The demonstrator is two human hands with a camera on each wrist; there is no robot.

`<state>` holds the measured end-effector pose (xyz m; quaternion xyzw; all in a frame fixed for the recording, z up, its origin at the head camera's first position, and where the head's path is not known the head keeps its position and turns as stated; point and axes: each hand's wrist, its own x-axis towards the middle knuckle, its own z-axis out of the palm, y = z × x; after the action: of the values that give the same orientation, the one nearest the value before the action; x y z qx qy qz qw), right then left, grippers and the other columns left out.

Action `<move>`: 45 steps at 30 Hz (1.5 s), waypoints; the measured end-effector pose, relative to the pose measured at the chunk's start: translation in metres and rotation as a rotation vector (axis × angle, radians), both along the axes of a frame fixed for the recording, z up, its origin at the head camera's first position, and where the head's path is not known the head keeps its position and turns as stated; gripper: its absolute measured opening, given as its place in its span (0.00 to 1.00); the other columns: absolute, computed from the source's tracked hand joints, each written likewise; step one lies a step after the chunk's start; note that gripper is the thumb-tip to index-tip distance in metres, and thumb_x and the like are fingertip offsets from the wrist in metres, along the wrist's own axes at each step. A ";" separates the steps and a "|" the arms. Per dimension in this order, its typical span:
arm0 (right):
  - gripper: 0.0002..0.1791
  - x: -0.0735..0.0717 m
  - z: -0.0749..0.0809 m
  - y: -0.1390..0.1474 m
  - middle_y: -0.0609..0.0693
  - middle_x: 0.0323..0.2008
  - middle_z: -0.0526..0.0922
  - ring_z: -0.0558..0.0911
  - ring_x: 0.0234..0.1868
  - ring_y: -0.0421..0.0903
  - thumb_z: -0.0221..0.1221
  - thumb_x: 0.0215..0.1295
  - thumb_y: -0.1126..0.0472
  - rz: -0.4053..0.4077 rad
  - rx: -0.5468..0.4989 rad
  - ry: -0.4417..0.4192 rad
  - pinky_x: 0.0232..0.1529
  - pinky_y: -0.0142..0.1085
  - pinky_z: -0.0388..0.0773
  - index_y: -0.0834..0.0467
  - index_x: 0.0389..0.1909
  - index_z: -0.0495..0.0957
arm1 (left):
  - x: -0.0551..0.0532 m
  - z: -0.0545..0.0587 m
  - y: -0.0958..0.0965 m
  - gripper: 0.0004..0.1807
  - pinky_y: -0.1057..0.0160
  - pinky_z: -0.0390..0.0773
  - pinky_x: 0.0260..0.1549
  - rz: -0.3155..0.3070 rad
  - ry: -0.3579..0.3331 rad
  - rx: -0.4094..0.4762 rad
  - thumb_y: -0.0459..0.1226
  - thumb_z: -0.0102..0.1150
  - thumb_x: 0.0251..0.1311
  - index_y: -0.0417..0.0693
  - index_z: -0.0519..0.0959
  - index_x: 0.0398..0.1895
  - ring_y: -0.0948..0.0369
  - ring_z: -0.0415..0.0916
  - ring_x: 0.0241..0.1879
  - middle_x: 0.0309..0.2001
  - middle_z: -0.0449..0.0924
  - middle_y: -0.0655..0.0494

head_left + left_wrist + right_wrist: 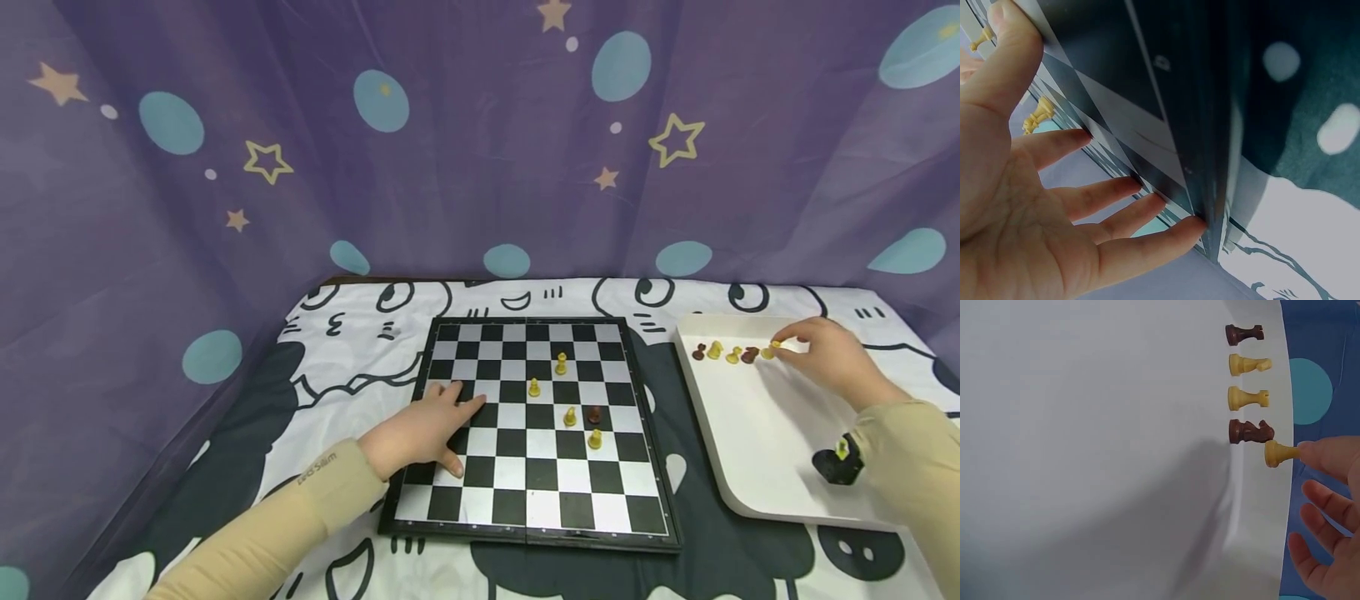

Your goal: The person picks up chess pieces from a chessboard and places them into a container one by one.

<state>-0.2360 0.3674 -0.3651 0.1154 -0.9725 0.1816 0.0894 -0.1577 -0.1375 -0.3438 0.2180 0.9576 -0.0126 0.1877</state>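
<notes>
My left hand (429, 423) rests with spread fingers on the left part of the black-and-white chessboard (480, 504); in the left wrist view its fingertips lie near the board's edge. At the tray's far side, my right hand (831, 357) pinches a yellow chess piece (1277, 454) near its top, between thumb and finger, its base facing the tray. Its top is hidden by the fingertips. Beside it in a row lie a brown knight (1250, 432), a yellow rook (1247, 398), a yellow knight (1249, 364) and a brown rook (1244, 334).
The white tray (772, 450) stands right of the board. Several yellow pieces, one a yellow bishop-like piece (561, 363), and a brown piece (594, 414) stand on the board. A patterned cloth (345, 342) covers the table, and a purple curtain (465, 183) hangs behind.
</notes>
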 end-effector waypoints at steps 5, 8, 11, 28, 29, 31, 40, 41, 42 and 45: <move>0.09 -0.003 -0.004 0.002 0.73 0.39 0.77 0.76 0.38 0.66 0.62 0.54 0.67 -0.001 0.027 0.002 0.38 0.56 0.70 0.69 0.35 0.80 | 0.000 0.000 0.000 0.55 0.47 0.71 0.56 -0.001 0.006 0.003 0.52 0.74 0.34 0.51 0.60 0.71 0.39 0.57 0.64 0.68 0.57 0.36; 0.09 -0.005 -0.006 0.002 0.72 0.38 0.77 0.76 0.38 0.65 0.62 0.54 0.67 -0.002 0.041 -0.003 0.38 0.56 0.70 0.68 0.34 0.80 | 0.000 0.001 0.000 0.55 0.47 0.71 0.56 0.003 0.001 0.005 0.52 0.74 0.34 0.51 0.60 0.71 0.39 0.57 0.64 0.68 0.57 0.36; 0.09 -0.006 -0.006 0.002 0.72 0.38 0.78 0.76 0.37 0.64 0.61 0.53 0.67 -0.001 0.055 -0.015 0.37 0.56 0.70 0.68 0.35 0.81 | 0.001 0.002 0.001 0.55 0.47 0.71 0.56 0.008 -0.004 0.006 0.52 0.74 0.34 0.51 0.60 0.71 0.39 0.56 0.64 0.69 0.56 0.36; 0.11 -0.010 -0.013 0.005 0.73 0.36 0.76 0.75 0.38 0.66 0.60 0.54 0.67 -0.002 0.066 -0.103 0.39 0.57 0.70 0.71 0.36 0.79 | 0.004 0.004 0.001 0.54 0.48 0.72 0.55 -0.007 0.011 0.011 0.51 0.75 0.34 0.49 0.62 0.70 0.40 0.58 0.63 0.67 0.58 0.36; 0.11 -0.010 -0.013 0.005 0.73 0.36 0.76 0.75 0.38 0.67 0.59 0.54 0.67 0.000 0.064 -0.101 0.39 0.58 0.70 0.71 0.36 0.79 | 0.003 0.003 0.001 0.55 0.48 0.72 0.55 -0.001 0.007 0.014 0.51 0.75 0.34 0.50 0.62 0.70 0.40 0.58 0.63 0.68 0.58 0.36; 0.11 -0.009 -0.013 0.005 0.73 0.36 0.76 0.74 0.39 0.67 0.59 0.54 0.67 0.002 0.066 -0.101 0.40 0.58 0.70 0.71 0.36 0.78 | 0.003 0.002 0.001 0.55 0.48 0.72 0.56 0.000 0.008 0.015 0.52 0.74 0.33 0.50 0.62 0.70 0.40 0.58 0.64 0.68 0.58 0.37; 0.10 -0.006 -0.015 0.003 0.73 0.36 0.76 0.74 0.40 0.68 0.57 0.55 0.66 -0.003 0.074 -0.097 0.40 0.58 0.70 0.70 0.35 0.78 | 0.003 -0.002 0.000 0.56 0.47 0.72 0.55 -0.001 0.003 0.018 0.53 0.74 0.33 0.50 0.61 0.71 0.40 0.58 0.64 0.68 0.57 0.37; 0.11 -0.006 -0.014 0.003 0.73 0.36 0.76 0.74 0.40 0.68 0.57 0.55 0.66 -0.002 0.073 -0.095 0.40 0.58 0.69 0.70 0.35 0.78 | 0.003 -0.002 0.000 0.56 0.47 0.72 0.55 0.000 0.005 0.018 0.53 0.74 0.33 0.51 0.61 0.71 0.40 0.58 0.64 0.68 0.57 0.37; 0.11 -0.006 -0.014 0.003 0.73 0.35 0.76 0.74 0.40 0.68 0.57 0.55 0.66 -0.001 0.071 -0.092 0.40 0.58 0.69 0.71 0.35 0.78 | 0.003 -0.002 0.000 0.56 0.47 0.72 0.55 0.001 0.007 0.016 0.53 0.74 0.33 0.51 0.61 0.71 0.40 0.58 0.63 0.68 0.57 0.37; 0.12 -0.007 -0.013 0.003 0.73 0.35 0.76 0.75 0.39 0.67 0.57 0.55 0.66 0.004 0.064 -0.089 0.39 0.58 0.70 0.71 0.37 0.78 | 0.002 -0.003 -0.001 0.56 0.47 0.72 0.55 0.001 0.010 0.013 0.53 0.74 0.33 0.51 0.61 0.71 0.40 0.58 0.64 0.68 0.57 0.37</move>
<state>-0.2429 0.3704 -0.3783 0.1118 -0.9806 0.1557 0.0418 -0.1560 -0.1382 -0.3464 0.2187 0.9587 -0.0074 0.1818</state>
